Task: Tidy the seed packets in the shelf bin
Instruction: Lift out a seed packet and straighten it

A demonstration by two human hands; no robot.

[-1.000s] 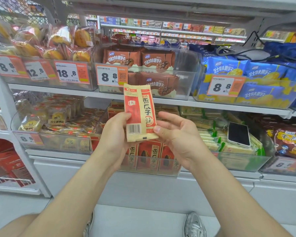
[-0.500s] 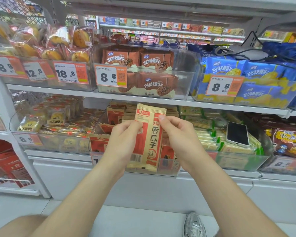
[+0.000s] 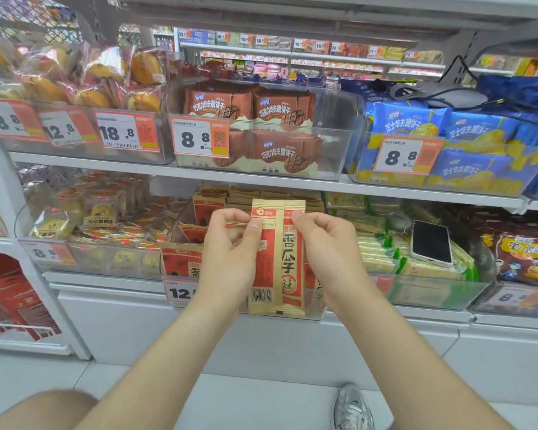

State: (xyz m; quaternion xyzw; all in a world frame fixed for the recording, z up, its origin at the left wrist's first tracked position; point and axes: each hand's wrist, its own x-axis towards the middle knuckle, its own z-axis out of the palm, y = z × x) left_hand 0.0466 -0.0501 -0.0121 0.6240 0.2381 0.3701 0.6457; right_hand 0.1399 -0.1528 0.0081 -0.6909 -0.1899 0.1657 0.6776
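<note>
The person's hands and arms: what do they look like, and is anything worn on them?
The left hand and right hand are bare: no gloves, rings or watch visible. The left forearm and right forearm are uncovered to the frame edge, no sleeve in view.

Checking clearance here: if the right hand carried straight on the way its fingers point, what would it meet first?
Likely the stacked seed packets in the bin behind its held packet; depth is unclear.

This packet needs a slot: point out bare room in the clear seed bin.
Bare patch: by the left wall of the clear plastic bin, between the red-and-tan front packets and the tan rear stack. Front left and rear are crowded. The middle is hidden behind the left hand, right hand and held red-and-tan seed packet.
</note>
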